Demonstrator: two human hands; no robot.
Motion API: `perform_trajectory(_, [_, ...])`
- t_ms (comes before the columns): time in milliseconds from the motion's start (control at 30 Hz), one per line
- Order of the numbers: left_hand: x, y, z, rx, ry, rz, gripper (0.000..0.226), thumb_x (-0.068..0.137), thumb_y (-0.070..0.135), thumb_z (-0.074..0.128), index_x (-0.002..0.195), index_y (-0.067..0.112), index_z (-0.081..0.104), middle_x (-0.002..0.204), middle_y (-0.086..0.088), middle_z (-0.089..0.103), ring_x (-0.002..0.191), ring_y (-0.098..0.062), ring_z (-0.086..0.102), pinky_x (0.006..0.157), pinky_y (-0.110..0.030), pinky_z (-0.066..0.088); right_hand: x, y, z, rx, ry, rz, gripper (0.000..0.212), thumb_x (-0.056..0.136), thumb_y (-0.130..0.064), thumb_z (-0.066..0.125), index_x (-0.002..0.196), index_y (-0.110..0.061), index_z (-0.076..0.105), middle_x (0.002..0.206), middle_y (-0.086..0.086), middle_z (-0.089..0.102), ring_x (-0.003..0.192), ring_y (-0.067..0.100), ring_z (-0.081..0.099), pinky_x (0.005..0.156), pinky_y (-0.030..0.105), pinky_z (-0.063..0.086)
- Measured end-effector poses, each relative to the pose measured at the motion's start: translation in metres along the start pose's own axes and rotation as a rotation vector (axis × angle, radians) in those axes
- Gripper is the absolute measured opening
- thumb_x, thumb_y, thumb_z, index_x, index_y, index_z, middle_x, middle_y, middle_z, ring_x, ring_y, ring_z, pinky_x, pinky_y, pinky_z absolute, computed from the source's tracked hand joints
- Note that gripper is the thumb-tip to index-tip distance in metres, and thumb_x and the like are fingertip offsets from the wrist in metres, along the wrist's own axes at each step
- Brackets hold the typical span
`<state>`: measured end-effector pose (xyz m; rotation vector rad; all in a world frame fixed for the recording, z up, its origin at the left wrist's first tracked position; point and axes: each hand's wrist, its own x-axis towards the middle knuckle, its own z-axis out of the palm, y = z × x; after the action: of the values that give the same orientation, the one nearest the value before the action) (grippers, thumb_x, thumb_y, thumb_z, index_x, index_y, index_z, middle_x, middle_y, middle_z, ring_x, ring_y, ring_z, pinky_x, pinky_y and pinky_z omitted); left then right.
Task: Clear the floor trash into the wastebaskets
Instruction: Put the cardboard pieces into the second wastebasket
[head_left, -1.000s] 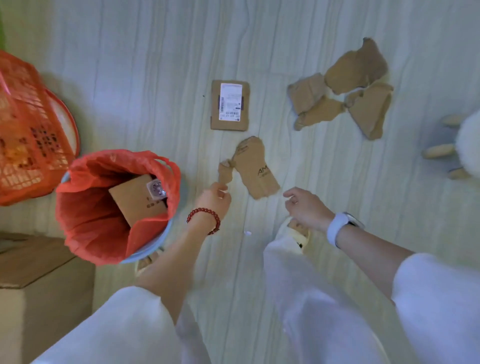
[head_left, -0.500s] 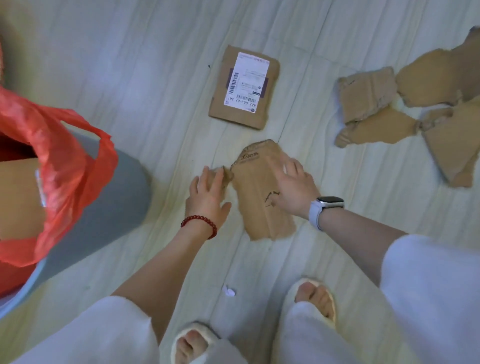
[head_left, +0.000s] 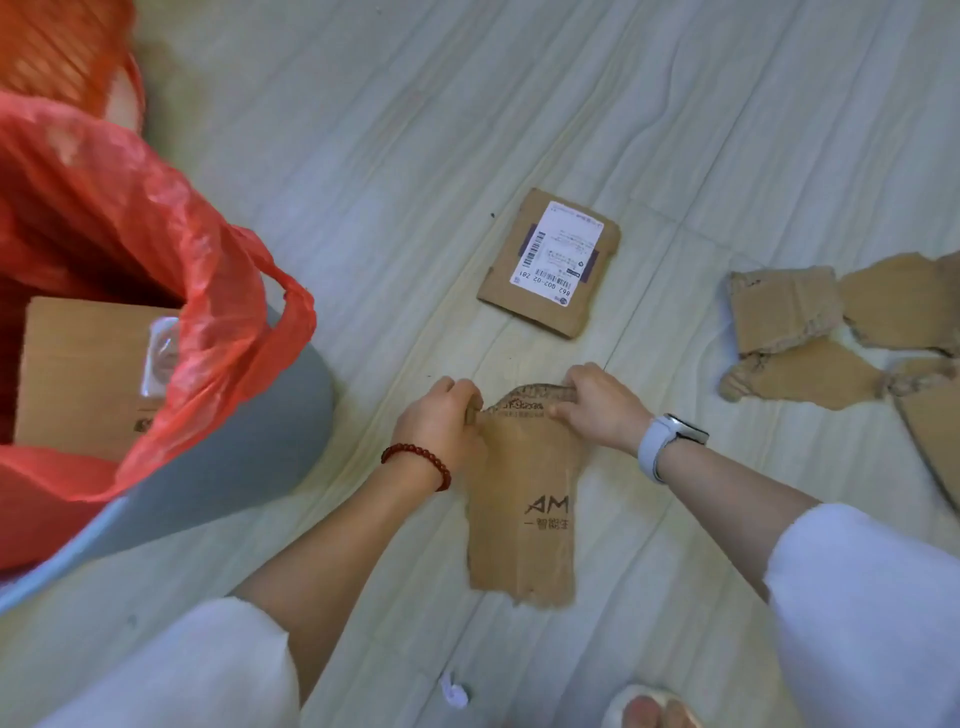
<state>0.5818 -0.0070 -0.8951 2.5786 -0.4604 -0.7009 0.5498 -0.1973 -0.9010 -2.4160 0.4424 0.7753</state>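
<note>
Pale floor (head_left: 363, 156): left hand (head_left: 441, 421) & right hand (head_left: 597, 405) fingers clamped on torn cardboard (head_left: 519, 499); weak grip could drop it short of wastebasket (head_left: 249, 441).

Setting: a home room. Evidence: pale wood-grain plank floor (head_left: 363, 156); grey wastebasket (head_left: 244, 447) lined with a red plastic bag (head_left: 156, 260); torn parcel cardboard (head_left: 550, 262) lying on the floor; slippered foot (head_left: 649, 709) at bottom edge.

Pale wood-look floor (head_left: 415, 130); slippered foot (head_left: 652, 709) at bottom edge.
</note>
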Motion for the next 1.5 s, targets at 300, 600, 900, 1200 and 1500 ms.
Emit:
perform_trajectory(300, [-0.035, 0.069, -0.118, -0.196, 0.440, 0.141, 0.038, 0.082, 0.001, 0.040, 0.115, 0.020, 0.048, 0.114, -0.004, 0.056, 0.093, -0.030, 0.058, 0.079, -0.040, 0.048, -0.046, -0.061, -0.106, 0.651, 0.584, -0.235, 0.019, 0.091, -0.019, 0.055, 0.074, -0.024, 0.048, 0.067, -0.004, 0.049, 0.062, 0.013, 0.048, 0.054, 0.023, 0.043])
perform_trajectory(600, [-0.094, 0.022, -0.268, -0.346, 1.030, 0.107, 0.034, 0.079, 0.001, 0.054, 0.110, 0.017, 0.056, 0.097, 0.001, 0.062, 0.095, -0.024, 0.058, 0.075, -0.024, 0.037, -0.108, -0.192, -0.174, 1.093, 0.819, -0.508, 0.021, 0.096, -0.016, 0.044, 0.078, -0.024, 0.049, 0.073, -0.002, 0.052, 0.054, 0.010, 0.047, 0.037, 0.017, 0.041])
perform_trajectory(900, [-0.132, -0.084, -0.283, -0.090, 0.651, -0.319, 0.065, 0.082, 0.029, 0.064, 0.138, 0.024, 0.031, 0.138, -0.013, 0.036, 0.126, -0.031, 0.037, 0.102, -0.043, 0.036, -0.106, -0.296, -0.098, 0.659, 0.268, -0.573, 0.024, 0.093, -0.015, 0.047, 0.117, -0.015, 0.050, 0.083, 0.000, 0.058, 0.069, 0.016, 0.060, 0.068, 0.036, 0.059])
perform_trajectory(1200, [-0.156, -0.062, -0.237, -0.031, 0.683, 0.160, 0.027, 0.085, 0.014, 0.058, 0.112, 0.008, 0.060, 0.114, -0.010, 0.058, 0.108, -0.028, 0.055, 0.092, -0.041, 0.044, -0.100, -0.259, -0.075, 0.401, 0.626, -0.736, 0.009, 0.089, -0.015, 0.047, 0.089, -0.023, 0.053, 0.074, -0.017, 0.054, 0.057, 0.001, 0.049, 0.057, 0.010, 0.037])
perform_trajectory(1500, [-0.175, -0.045, -0.154, 0.493, 0.921, 0.344, 0.031, 0.076, 0.011, 0.054, 0.103, 0.014, 0.069, 0.111, -0.005, 0.067, 0.096, -0.022, 0.065, 0.089, -0.038, 0.041, -0.120, -0.130, 0.027, -0.508, -0.041, -0.795, 0.030, 0.091, -0.027, 0.047, 0.121, -0.020, 0.049, 0.111, -0.001, 0.056, 0.094, 0.017, 0.056, 0.077, 0.036, 0.047])
